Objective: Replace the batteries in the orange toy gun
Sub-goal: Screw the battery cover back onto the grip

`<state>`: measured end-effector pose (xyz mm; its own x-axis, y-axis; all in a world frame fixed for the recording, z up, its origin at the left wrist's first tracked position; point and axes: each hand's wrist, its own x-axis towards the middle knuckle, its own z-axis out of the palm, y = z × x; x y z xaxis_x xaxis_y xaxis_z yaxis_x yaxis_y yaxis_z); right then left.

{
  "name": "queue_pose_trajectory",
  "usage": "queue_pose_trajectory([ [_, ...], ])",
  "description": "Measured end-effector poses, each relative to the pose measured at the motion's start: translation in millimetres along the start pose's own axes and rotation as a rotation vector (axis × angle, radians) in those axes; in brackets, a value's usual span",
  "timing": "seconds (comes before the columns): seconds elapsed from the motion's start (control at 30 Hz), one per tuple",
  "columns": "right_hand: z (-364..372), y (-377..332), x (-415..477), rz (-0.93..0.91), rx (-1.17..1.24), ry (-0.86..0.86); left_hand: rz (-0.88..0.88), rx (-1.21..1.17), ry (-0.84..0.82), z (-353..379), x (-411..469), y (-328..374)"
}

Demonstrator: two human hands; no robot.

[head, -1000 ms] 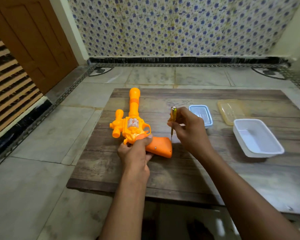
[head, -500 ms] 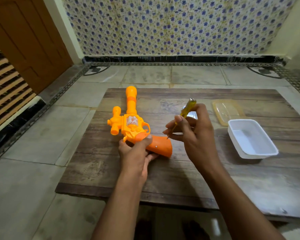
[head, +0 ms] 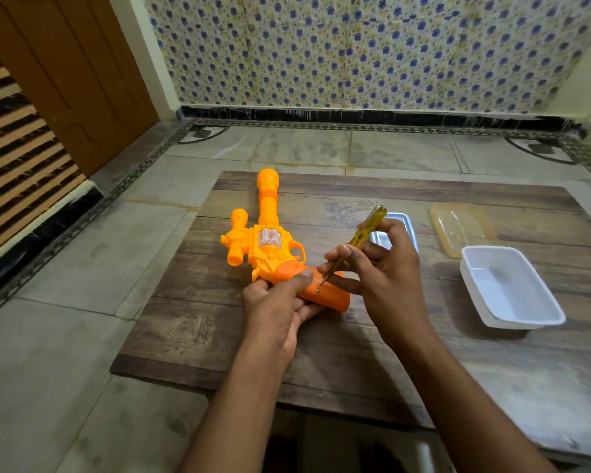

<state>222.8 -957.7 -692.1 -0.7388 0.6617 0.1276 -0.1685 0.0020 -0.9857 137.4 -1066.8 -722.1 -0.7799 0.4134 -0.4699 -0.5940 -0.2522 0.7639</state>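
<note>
A: Where is the orange toy gun (head: 270, 247) sitting?
B: Middle of the frame, flat on its side on the wooden desk (head: 202, 329), barrel aimed at the top of the frame and the handle (head: 333, 300) angled toward the lower right. Lying flat like that puts the screw (head: 318, 290) in the handle face up.
A: And the left hand (head: 277, 312)?
B: Its grip is wrapped round the handle, thumb pressed on top and fingers tucked underneath. I'd say that's to pin the toy so it can't twist once turning starts.
A: The right hand (head: 382, 278)?
B: Its grip pinches a yellow screwdriver (head: 367, 232) between thumb and fingertips, slanted with the tip down at the screw. Whether the tip is seated in the head, I can't tell. A light fingertip hold suits a small screw; it likely needs downward pressure too, or the tip may slip and scar the plastic.
A: Count things for me.
B: One gun, one screwdriver, one screw I can see. To the right: one white tub (head: 522, 325), one clear lid (head: 458, 230) above it, and one small blue-edged tray (head: 398, 216) partly behind the right hand. Probably there to catch the screw and cells. No batteries in sight, so the swap has barely begun
</note>
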Motion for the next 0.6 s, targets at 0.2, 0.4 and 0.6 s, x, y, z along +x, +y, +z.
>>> queue_pose_trajectory([
  [0.2, 1, 4, -1, -0.004, -0.005, -0.035, 0.006, 0.009, -0.016, -1, 0, -1],
  [0.4, -1, 8, 3, -0.034, -0.036, -0.071, 0.009, 0.023, -0.035, -1, 0, -1],
  [0.6, -2, 13, 6, -0.099, -0.154, 0.008, 0.009, 0.010, -0.007, 0, -1, 0],
])
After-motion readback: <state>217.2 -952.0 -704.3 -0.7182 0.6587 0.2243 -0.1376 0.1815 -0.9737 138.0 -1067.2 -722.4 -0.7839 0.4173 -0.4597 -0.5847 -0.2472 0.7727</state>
